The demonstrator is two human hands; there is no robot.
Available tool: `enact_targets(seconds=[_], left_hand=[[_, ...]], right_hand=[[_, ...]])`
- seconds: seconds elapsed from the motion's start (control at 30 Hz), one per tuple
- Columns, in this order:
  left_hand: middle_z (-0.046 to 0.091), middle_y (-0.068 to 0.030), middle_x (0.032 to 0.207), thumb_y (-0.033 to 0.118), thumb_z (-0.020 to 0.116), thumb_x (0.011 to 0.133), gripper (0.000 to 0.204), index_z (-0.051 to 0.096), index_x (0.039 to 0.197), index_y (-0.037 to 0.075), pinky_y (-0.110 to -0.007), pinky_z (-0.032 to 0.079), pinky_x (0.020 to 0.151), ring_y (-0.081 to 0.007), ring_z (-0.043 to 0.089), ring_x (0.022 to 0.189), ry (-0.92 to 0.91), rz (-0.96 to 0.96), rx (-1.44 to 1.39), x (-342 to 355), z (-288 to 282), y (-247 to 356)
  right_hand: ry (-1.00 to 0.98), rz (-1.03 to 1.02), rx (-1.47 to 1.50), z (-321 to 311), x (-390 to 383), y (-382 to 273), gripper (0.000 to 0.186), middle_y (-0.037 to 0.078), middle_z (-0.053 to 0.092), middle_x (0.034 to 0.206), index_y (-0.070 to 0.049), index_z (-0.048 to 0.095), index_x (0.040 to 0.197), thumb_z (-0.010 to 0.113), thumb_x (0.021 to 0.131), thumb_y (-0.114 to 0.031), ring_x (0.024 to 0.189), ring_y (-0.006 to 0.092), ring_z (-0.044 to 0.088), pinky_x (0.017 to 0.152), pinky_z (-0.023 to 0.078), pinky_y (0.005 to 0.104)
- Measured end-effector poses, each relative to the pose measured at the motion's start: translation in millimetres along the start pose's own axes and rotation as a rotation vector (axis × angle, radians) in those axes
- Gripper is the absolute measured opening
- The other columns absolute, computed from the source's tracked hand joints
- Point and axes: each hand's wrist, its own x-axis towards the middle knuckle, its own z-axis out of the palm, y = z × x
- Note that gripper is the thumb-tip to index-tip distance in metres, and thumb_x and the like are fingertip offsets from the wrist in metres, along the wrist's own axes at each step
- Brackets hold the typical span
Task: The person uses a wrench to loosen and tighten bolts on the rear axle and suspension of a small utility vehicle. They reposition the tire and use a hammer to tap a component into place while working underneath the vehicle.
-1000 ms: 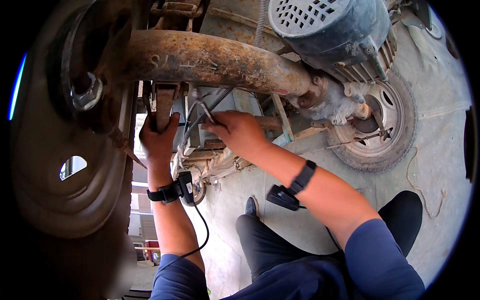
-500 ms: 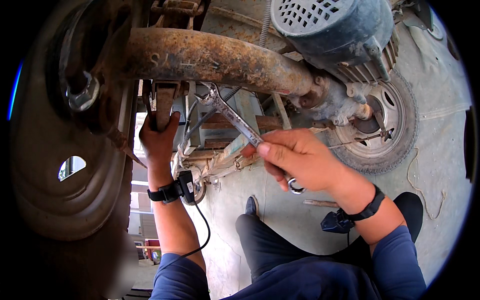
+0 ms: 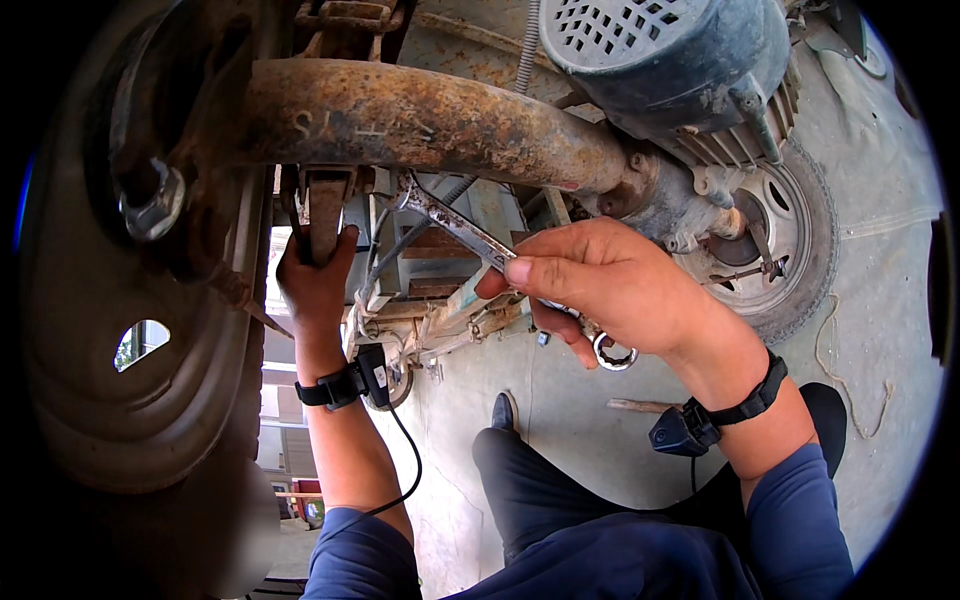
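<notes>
A silvery combination wrench (image 3: 462, 224) lies across the middle, gripped by my right hand (image 3: 610, 280) between thumb and fingers. Its open jaw has come up to a rusty bolt area just below the axle tube (image 3: 430, 115); whether it seats on a nut is hard to make out. The ring end shows below my fingers. My left hand (image 3: 318, 275) reaches up under the tube and closes about the lower end of a rusty flat metal piece (image 3: 326, 210). Its fingers are mostly hidden, so exactly what they grip cannot be seen.
A large wheel rim (image 3: 150, 390) fills the left side, with a big nut (image 3: 155, 205) near its top. A grey-blue motor (image 3: 665, 65) hangs at upper right above a tyred wheel (image 3: 790, 270). On the concrete floor lie a wooden stick (image 3: 640, 405) and a thin rope (image 3: 850, 400).
My right hand has turned and moved slightly right and up. The wrench's open jaw has shifted left, up against the parts under the tube. My left hand stays nearly still.
</notes>
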Motion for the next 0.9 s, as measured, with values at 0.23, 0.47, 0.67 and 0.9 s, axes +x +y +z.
enact_targets(seconds=[0.23, 0.47, 0.67, 0.9], left_hand=[[0.062, -0.0012, 0.069, 0.026, 0.083, 0.076, 0.033, 0.065, 0.086, 0.000, -0.026, 0.045, 0.058, -0.0091, 0.051, 0.061, 0.016, 0.017, -0.043, 1, 1, -10], [0.063, -0.0024, 0.071, 0.027, 0.083, 0.076, 0.033, 0.065, 0.087, 0.000, -0.026, 0.046, 0.060, -0.0101, 0.053, 0.062, 0.006, 0.014, -0.017, 2, 0, -9], [0.064, -0.0037, 0.071, 0.027, 0.083, 0.076, 0.033, 0.065, 0.088, 0.001, -0.027, 0.047, 0.061, -0.0111, 0.053, 0.062, 0.010, 0.026, -0.007, 2, 1, -11], [0.063, -0.0034, 0.070, 0.027, 0.082, 0.076, 0.033, 0.065, 0.088, 0.002, -0.027, 0.047, 0.060, -0.0108, 0.052, 0.061, 0.014, 0.017, 0.012, 0, 0, -4]], right_hand=[[-0.007, 0.047, 0.035, 1, 0, -12, 0.035, 0.002, 0.051, 0.056, 0.001, 0.069, 0.107, 0.054, 0.099, -0.030, 0.043, 0.0085, 0.047, 0.041, 0.039, 0.0232], [-0.011, 0.060, -0.022, 2, 1, -23, 0.034, 0.001, 0.053, 0.059, 0.002, 0.068, 0.097, 0.053, 0.097, -0.029, 0.050, 0.0095, 0.050, 0.046, 0.042, 0.0255], [-0.003, 0.036, -0.024, 6, 7, -17, 0.035, 0.000, 0.052, 0.056, -0.001, 0.070, 0.104, 0.052, 0.099, -0.030, 0.044, 0.0079, 0.049, 0.042, 0.036, 0.0230], [0.023, 0.054, 0.049, 17, 8, -14, 0.035, 0.000, 0.052, 0.056, 0.002, 0.068, 0.105, 0.051, 0.100, -0.028, 0.044, 0.0077, 0.048, 0.043, 0.037, 0.0230]])
